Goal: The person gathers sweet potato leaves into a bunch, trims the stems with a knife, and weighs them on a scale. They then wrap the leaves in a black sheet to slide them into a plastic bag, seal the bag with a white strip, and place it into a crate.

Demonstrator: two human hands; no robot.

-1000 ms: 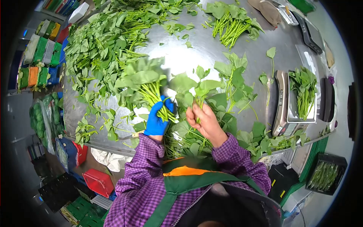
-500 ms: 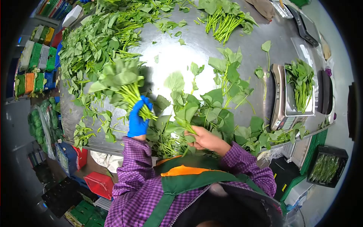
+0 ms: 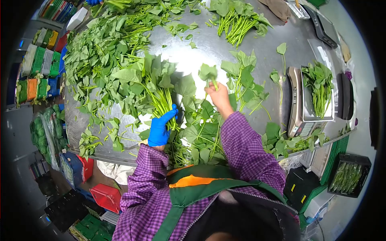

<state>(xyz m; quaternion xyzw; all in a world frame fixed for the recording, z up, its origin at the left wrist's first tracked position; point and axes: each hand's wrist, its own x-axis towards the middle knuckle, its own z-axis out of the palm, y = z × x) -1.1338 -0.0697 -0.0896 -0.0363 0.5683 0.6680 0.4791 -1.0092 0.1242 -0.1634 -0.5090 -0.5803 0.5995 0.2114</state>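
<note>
My left hand (image 3: 162, 127), in a blue glove, is closed round the stems of a thick bunch of leafy greens (image 3: 159, 90), leaves pointing away from me. My bare right hand (image 3: 219, 97) pinches a small leafy sprig (image 3: 208, 73) above the metal table (image 3: 267, 44). Between and below my hands lie loose leafy stems (image 3: 199, 136). More loose sprigs (image 3: 246, 80) spread just right of my right hand.
A large heap of greens (image 3: 96, 52) covers the table's left side. One bunch (image 3: 237, 24) lies at the back. At the right, a scale (image 3: 295, 100) bears another bunch (image 3: 319, 90). Crates (image 3: 105, 197) stand below at the left. A blue-gloved hand (image 3: 93, 2) shows at the top left.
My right hand has moved away from me, from the loose stems near the edge up to a small sprig. My left hand has shifted slightly right with the bunch, which now stands more upright.
</note>
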